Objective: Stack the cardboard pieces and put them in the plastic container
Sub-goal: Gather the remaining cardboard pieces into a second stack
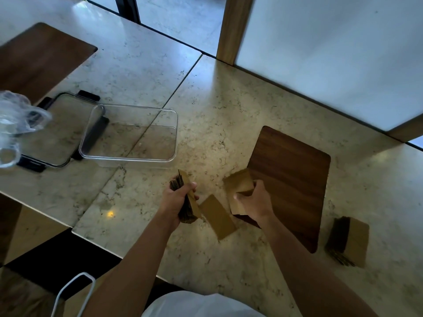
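Observation:
My left hand (177, 200) grips a thick stack of brown cardboard pieces (185, 197), held on edge above the marble table. My right hand (253, 201) is closed on a few loose cardboard pieces (238, 183) at the near left corner of a dark wooden mat. One flat cardboard piece (218, 216) lies on the table between my hands. Another cardboard stack (349, 241) rests on the table to the right. The clear plastic container (130, 133) stands open and empty to the upper left of my hands.
The container's lid (52, 131) with black clips lies left of it. A crumpled clear plastic bag (13, 124) is at the left edge. A wooden mat (295, 179) lies at right, a second wooden mat (41, 60) at far left. The table edge (96, 239) runs near my left forearm.

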Action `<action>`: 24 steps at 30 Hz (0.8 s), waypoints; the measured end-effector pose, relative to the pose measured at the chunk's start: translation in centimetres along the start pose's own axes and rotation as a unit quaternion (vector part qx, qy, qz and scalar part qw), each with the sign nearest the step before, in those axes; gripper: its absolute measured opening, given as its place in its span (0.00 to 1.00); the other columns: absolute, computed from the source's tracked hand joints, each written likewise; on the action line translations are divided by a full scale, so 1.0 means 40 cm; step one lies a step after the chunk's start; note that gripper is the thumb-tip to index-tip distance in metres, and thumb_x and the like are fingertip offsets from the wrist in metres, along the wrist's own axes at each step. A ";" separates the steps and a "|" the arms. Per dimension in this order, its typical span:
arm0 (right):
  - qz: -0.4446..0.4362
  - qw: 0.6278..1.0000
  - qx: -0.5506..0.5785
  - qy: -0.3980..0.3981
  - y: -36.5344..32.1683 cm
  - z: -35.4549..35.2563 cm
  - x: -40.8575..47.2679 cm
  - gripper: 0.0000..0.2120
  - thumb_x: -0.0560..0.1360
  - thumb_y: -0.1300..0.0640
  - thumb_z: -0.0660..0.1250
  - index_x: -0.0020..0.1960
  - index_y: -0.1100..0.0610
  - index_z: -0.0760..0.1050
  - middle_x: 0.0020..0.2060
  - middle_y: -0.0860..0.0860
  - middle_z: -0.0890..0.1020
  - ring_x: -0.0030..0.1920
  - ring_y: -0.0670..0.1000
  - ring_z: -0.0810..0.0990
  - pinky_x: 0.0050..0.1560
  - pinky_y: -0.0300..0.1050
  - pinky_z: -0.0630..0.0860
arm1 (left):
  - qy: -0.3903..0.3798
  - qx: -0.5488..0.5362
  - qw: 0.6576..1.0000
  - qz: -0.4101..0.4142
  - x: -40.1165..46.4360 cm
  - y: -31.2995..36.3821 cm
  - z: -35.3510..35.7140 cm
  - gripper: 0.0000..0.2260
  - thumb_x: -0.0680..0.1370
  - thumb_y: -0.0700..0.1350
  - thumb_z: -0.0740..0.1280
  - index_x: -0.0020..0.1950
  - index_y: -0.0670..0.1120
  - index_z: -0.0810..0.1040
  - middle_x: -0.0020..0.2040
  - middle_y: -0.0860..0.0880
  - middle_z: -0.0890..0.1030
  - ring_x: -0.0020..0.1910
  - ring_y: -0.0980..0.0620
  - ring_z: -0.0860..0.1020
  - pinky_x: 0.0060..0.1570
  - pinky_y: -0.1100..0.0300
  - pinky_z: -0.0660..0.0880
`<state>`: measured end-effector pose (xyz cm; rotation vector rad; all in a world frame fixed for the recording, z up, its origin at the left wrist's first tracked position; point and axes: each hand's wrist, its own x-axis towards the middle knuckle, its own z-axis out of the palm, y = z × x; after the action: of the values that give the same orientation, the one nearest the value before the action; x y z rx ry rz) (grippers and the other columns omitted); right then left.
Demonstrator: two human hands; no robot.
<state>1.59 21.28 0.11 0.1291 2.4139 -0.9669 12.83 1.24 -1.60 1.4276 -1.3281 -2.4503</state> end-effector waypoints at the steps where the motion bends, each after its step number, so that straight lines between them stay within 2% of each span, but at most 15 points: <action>1: 0.021 0.999 0.043 -0.006 -0.003 -0.007 -0.010 0.26 0.71 0.54 0.79 0.63 0.52 0.69 0.49 0.46 0.79 0.43 0.41 0.77 0.29 0.30 0.73 | 0.002 0.000 1.000 0.003 0.002 0.001 0.002 0.22 0.76 0.40 0.76 0.66 0.34 0.77 0.42 0.41 0.85 0.32 0.49 0.85 0.29 0.54 0.82; 2: 0.034 0.997 0.067 -0.030 -0.005 -0.007 -0.025 0.29 0.70 0.54 0.79 0.65 0.52 0.68 0.47 0.43 0.78 0.43 0.39 0.76 0.29 0.31 0.72 | 0.004 0.001 1.000 0.006 0.002 0.002 0.005 0.22 0.75 0.40 0.77 0.65 0.34 0.77 0.41 0.42 0.85 0.32 0.49 0.85 0.29 0.54 0.82; 4: 0.032 0.992 0.066 -0.106 -0.007 0.020 -0.062 0.34 0.69 0.53 0.80 0.70 0.52 0.67 0.50 0.42 0.78 0.47 0.42 0.79 0.36 0.34 0.75 | 0.007 0.002 1.000 0.006 0.005 0.000 0.007 0.22 0.75 0.40 0.77 0.66 0.35 0.77 0.41 0.42 0.85 0.33 0.49 0.85 0.29 0.54 0.81; 5: 0.022 0.989 0.036 -0.140 -0.006 0.043 -0.086 0.37 0.70 0.53 0.80 0.72 0.53 0.65 0.53 0.44 0.79 0.51 0.45 0.80 0.41 0.36 0.76 | 0.007 0.004 1.000 0.004 0.006 -0.003 0.006 0.22 0.75 0.41 0.77 0.66 0.35 0.76 0.42 0.42 0.85 0.33 0.49 0.85 0.30 0.55 0.81; 7: -0.030 0.980 -0.116 -0.161 0.006 0.103 -0.131 0.42 0.72 0.53 0.77 0.78 0.55 0.59 0.64 0.51 0.77 0.62 0.52 0.78 0.55 0.42 0.76 | 0.008 0.003 1.000 0.002 0.008 -0.008 0.006 0.23 0.75 0.42 0.77 0.67 0.36 0.76 0.40 0.43 0.86 0.34 0.48 0.86 0.31 0.54 0.82; 9: -0.114 0.949 -0.272 -0.108 0.019 0.150 -0.169 0.41 0.73 0.50 0.75 0.78 0.57 0.57 0.70 0.55 0.70 0.68 0.55 0.72 0.66 0.48 0.72 | -0.006 -0.026 0.999 0.023 0.009 -0.008 0.005 0.27 0.74 0.42 0.78 0.71 0.41 0.75 0.39 0.46 0.87 0.35 0.48 0.86 0.33 0.51 0.83; 12: -0.175 0.935 -0.309 -0.004 0.032 0.166 -0.185 0.34 0.70 0.48 0.77 0.70 0.54 0.64 0.66 0.54 0.68 0.65 0.54 0.69 0.65 0.47 0.70 | -0.059 -0.076 0.993 0.069 0.009 -0.004 0.002 0.36 0.70 0.42 0.80 0.73 0.63 0.73 0.45 0.46 0.87 0.40 0.45 0.86 0.41 0.44 0.86; 14: -0.167 0.952 -0.254 0.021 0.031 0.142 -0.168 0.26 0.71 0.51 0.77 0.63 0.54 0.68 0.61 0.52 0.73 0.60 0.53 0.73 0.60 0.47 0.74 | -0.073 -0.074 0.992 0.069 0.004 0.004 -0.001 0.28 0.68 0.45 0.81 0.63 0.66 0.81 0.48 0.45 0.86 0.42 0.43 0.87 0.41 0.43 0.85; 16: -0.070 0.994 -0.085 0.011 0.019 0.093 -0.142 0.21 0.74 0.55 0.75 0.61 0.53 0.68 0.56 0.52 0.79 0.51 0.51 0.80 0.51 0.47 0.80 | -0.066 -0.063 0.994 0.061 -0.003 0.014 0.000 0.19 0.66 0.49 0.83 0.54 0.61 0.85 0.48 0.42 0.85 0.42 0.42 0.87 0.41 0.42 0.85; 17: 0.001 0.999 0.035 -0.005 0.013 0.064 -0.127 0.21 0.74 0.55 0.75 0.62 0.54 0.68 0.56 0.52 0.81 0.48 0.50 0.81 0.50 0.48 0.82 | -0.061 -0.052 0.995 0.058 -0.005 0.017 0.002 0.17 0.65 0.50 0.82 0.52 0.58 0.85 0.48 0.41 0.84 0.41 0.41 0.86 0.40 0.43 0.85; 19: 0.103 0.965 0.239 -0.027 0.008 0.008 -0.095 0.24 0.74 0.54 0.76 0.67 0.54 0.71 0.56 0.52 0.82 0.52 0.52 0.82 0.56 0.55 0.81 | -0.066 -0.025 0.997 0.038 -0.008 0.016 0.018 0.17 0.67 0.50 0.81 0.54 0.53 0.83 0.47 0.41 0.84 0.40 0.42 0.86 0.39 0.45 0.85; 21: 0.156 0.912 0.375 -0.052 0.000 -0.025 -0.076 0.17 0.76 0.54 0.74 0.64 0.52 0.77 0.55 0.54 0.83 0.54 0.57 0.83 0.54 0.57 0.82 | -0.103 0.015 0.995 -0.013 -0.024 0.014 0.056 0.22 0.69 0.53 0.80 0.59 0.47 0.81 0.48 0.40 0.85 0.42 0.42 0.87 0.40 0.45 0.86; 22: 0.168 0.893 0.411 -0.067 -0.014 -0.030 -0.075 0.10 0.77 0.54 0.71 0.58 0.50 0.79 0.53 0.54 0.84 0.53 0.57 0.83 0.49 0.55 0.82 | -0.132 0.037 0.990 -0.044 -0.035 0.011 0.083 0.24 0.70 0.54 0.79 0.60 0.45 0.80 0.49 0.40 0.86 0.44 0.41 0.87 0.41 0.44 0.86; 23: 0.176 0.891 0.412 -0.080 -0.033 -0.031 -0.083 0.05 0.79 0.52 0.67 0.54 0.49 0.79 0.52 0.55 0.83 0.52 0.57 0.82 0.45 0.52 0.82 | -0.166 0.057 0.982 -0.071 -0.046 0.006 0.115 0.24 0.71 0.54 0.79 0.62 0.45 0.80 0.51 0.40 0.88 0.47 0.39 0.88 0.41 0.43 0.85; 24: 0.163 0.909 0.373 -0.092 -0.045 -0.020 -0.090 0.06 0.80 0.50 0.63 0.52 0.49 0.79 0.52 0.55 0.82 0.52 0.57 0.81 0.47 0.52 0.81 | -0.193 0.069 0.975 -0.091 -0.056 0.001 0.143 0.21 0.73 0.54 0.78 0.62 0.47 0.81 0.52 0.40 0.88 0.48 0.38 0.88 0.40 0.43 0.85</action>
<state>3.82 20.85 3.51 0.6578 1.6619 -1.5945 10.02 5.87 1.30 1.1814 -1.5200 -2.9254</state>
